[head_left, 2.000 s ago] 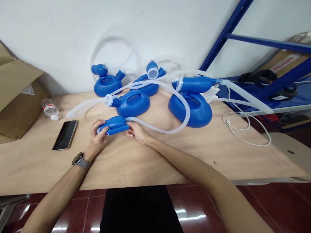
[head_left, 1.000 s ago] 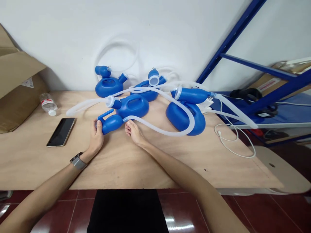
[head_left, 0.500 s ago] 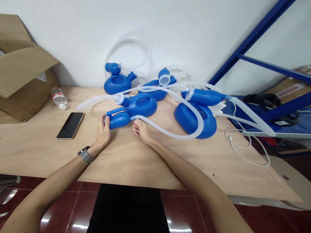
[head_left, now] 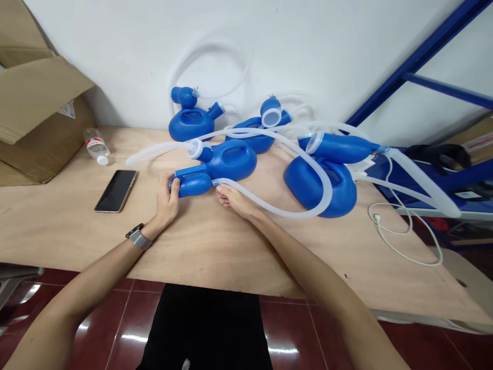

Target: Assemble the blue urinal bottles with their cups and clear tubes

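A blue plastic urinal funnel (head_left: 196, 185) lies on its side near the table's front, a translucent hose (head_left: 265, 205) fixed to its narrow right end. My left hand (head_left: 168, 198) grips its wide left end, thumb on top. My right hand (head_left: 233, 199) is closed at the hose's joint with the funnel, its fingers curled just under the hose; the fingertips are partly hidden. Directly behind the funnel stands a blue urinal bottle (head_left: 246, 167) with a handle hole and a white-rimmed neck (head_left: 195, 149). The hose loops right, then back left over this bottle.
Several more blue urinal bottles with hoses stand behind and to the right, including one bottle (head_left: 300, 185) carrying its funnel on top. At left are a phone (head_left: 116, 191), a water bottle (head_left: 97, 147) and a cardboard box (head_left: 42, 133). A white cable (head_left: 408, 259) and blue rack (head_left: 408, 67) are at right.
The whole view has shifted slightly, so things appear a little farther right and higher. Both hands keep nearly the same place on the funnel and at the hose joint.
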The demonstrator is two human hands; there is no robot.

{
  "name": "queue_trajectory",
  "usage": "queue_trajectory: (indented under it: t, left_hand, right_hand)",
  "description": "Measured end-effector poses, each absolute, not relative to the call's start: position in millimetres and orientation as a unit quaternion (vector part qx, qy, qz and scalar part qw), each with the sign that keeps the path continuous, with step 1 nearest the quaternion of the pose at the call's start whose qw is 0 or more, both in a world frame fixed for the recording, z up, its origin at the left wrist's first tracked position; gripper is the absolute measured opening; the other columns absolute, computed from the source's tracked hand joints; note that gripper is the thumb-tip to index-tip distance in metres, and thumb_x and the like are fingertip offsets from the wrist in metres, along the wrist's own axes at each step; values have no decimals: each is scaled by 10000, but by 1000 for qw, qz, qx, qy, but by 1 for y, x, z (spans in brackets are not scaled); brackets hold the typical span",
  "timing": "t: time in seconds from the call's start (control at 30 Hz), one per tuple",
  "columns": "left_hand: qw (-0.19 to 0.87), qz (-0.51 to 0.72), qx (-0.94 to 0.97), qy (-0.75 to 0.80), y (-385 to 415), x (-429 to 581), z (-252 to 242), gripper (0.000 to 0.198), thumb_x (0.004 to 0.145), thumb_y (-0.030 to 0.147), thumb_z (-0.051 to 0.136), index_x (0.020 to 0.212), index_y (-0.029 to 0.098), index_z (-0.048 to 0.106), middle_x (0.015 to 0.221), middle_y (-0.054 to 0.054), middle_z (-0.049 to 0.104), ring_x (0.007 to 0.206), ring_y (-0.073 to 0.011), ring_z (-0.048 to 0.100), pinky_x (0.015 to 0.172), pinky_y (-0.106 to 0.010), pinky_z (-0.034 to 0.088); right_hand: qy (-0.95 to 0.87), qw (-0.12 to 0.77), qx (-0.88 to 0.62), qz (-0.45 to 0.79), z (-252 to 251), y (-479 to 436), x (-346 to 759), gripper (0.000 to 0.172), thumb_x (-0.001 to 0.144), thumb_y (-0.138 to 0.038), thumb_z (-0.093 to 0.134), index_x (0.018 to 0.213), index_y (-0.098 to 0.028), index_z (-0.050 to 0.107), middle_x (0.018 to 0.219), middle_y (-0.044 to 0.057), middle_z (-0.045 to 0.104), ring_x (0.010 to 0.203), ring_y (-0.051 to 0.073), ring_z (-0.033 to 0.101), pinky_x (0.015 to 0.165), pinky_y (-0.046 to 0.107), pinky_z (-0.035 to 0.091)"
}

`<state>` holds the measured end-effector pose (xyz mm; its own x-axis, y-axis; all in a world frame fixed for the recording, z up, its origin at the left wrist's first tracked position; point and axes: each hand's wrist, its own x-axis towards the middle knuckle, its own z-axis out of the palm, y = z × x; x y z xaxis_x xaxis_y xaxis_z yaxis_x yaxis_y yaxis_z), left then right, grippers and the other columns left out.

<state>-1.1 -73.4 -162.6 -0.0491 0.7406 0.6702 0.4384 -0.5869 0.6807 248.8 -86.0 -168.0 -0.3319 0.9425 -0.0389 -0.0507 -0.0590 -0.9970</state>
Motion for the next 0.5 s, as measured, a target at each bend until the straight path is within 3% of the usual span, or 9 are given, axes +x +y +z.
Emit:
queue_trajectory:
  t: [0.17,0.5]
  left_hand:
    - [109,582,692,413,-72,-1,-163,420,1113,596,488,1171,209,641,1079,-69,682,1006,-224,651,933,-392,528]
    - [126,586,658,455,-83,9,-160,485,1094,662,461,1154,213,636,1093,-86,658,1041,-253,641,976,-425,529]
  right_hand:
    - [-548,419,-411,595,-171,-87,248,405,926,-570,628,802,-243,423,754,-49,381,612,104,316,559,266,200]
    - [-624,417,-388,535,-181,-85,249,444,1044,-612,511,816,-231,511,735,-23,507,623,121,444,587,275,331]
